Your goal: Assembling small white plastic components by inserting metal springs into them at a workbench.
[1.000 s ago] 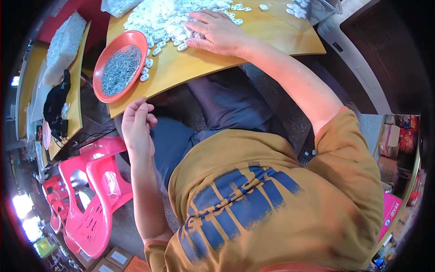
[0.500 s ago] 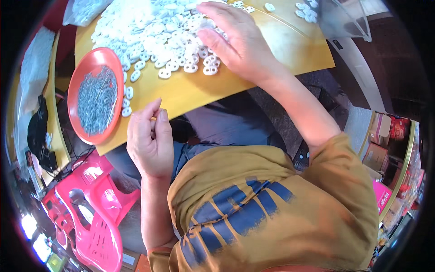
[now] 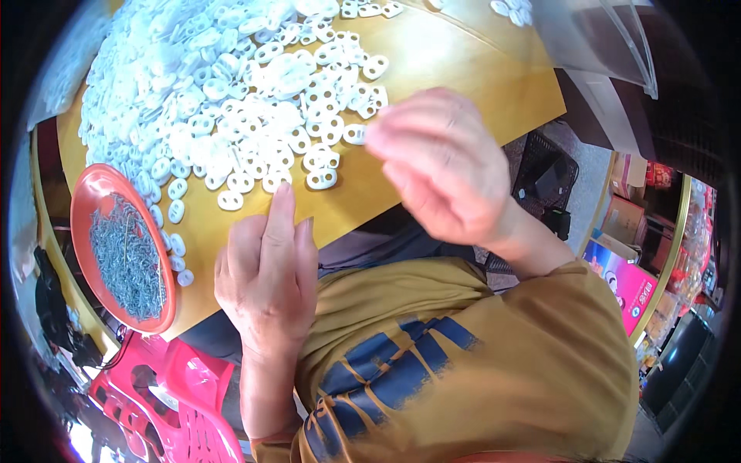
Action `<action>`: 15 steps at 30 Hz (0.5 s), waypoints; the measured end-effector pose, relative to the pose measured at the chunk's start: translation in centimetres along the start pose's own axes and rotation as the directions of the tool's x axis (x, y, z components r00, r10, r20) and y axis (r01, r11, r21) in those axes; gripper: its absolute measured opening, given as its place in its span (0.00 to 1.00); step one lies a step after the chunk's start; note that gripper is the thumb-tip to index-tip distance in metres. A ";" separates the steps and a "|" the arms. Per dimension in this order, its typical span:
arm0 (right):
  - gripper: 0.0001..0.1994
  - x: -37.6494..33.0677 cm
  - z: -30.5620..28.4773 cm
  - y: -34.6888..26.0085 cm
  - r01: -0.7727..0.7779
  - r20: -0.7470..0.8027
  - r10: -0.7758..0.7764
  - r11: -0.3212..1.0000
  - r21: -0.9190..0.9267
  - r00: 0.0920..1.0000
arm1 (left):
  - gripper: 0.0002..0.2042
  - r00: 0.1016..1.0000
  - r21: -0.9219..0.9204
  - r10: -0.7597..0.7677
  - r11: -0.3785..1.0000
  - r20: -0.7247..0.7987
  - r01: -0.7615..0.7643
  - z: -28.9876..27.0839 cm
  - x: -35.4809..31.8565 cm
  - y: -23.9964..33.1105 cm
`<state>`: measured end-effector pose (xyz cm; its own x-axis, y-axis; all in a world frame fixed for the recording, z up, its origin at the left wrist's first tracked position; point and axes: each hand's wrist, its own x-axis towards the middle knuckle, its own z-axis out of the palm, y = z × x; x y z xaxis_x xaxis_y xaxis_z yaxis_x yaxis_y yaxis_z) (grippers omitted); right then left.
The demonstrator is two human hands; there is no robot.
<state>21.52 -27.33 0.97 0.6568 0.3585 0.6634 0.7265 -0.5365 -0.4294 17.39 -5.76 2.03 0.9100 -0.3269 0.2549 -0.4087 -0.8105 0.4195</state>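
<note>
White oval plastic pieces with two holes [image 3: 255,116] lie in a large heap on the yellow tabletop [image 3: 455,54]. My left hand [image 3: 270,285] is at the table's near edge, index finger stretched toward a white piece at the heap's border and the other fingers partly bent. I cannot tell whether that fingertip touches it. Nothing shows in this hand. My right hand [image 3: 448,170] hovers at the heap's right side, fingers close together and thumb apart from them. Its fingertips are beside a single white two-hole piece [image 3: 355,134]; contact is unclear.
An orange-red oval bowl [image 3: 82,224] full of small grey metal parts [image 3: 127,262] stands at the table's left edge, with several white pieces in a row beside it. Pink plastic chairs [image 3: 197,386] stand below left. Clear plastic [image 3: 594,46] is at the far right.
My right hand has come back from over the heap toward the near edge. The left hand has moved forward and stretched its index finger. The view has shifted, showing more of the heap.
</note>
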 end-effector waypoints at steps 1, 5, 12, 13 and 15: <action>0.12 0.1 0.4 -0.5 0.017 0.023 -0.018 0.999 0.032 1.000 | 0.20 1.000 -0.018 0.009 1.000 -0.008 -0.010 0.0 -0.2 -0.2; 0.11 -0.2 2.4 -1.3 0.051 0.039 -0.048 0.997 -0.063 0.998 | 0.19 0.997 0.045 0.009 0.999 -0.072 -0.006 -0.1 -1.2 -0.6; 0.14 -0.1 2.6 -1.4 0.036 0.071 -0.027 0.992 -0.121 0.997 | 0.17 0.992 -0.030 -0.005 1.000 -0.130 0.001 0.3 -0.3 -0.7; 0.12 -0.1 2.6 -1.3 0.042 0.058 -0.033 0.984 -0.173 0.998 | 0.16 0.986 -0.034 0.018 0.999 -0.168 -0.024 0.4 0.1 -0.7; 0.10 -0.1 2.7 -1.3 0.050 0.044 -0.041 0.973 -0.225 0.998 | 0.15 0.977 -0.036 0.041 0.998 -0.207 -0.050 0.7 0.7 -0.7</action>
<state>21.05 -24.66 -0.21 0.6347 0.4136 0.6528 0.6945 -0.6757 -0.2472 18.39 -5.82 1.31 0.8582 -0.2524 0.4471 -0.4558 -0.7753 0.4373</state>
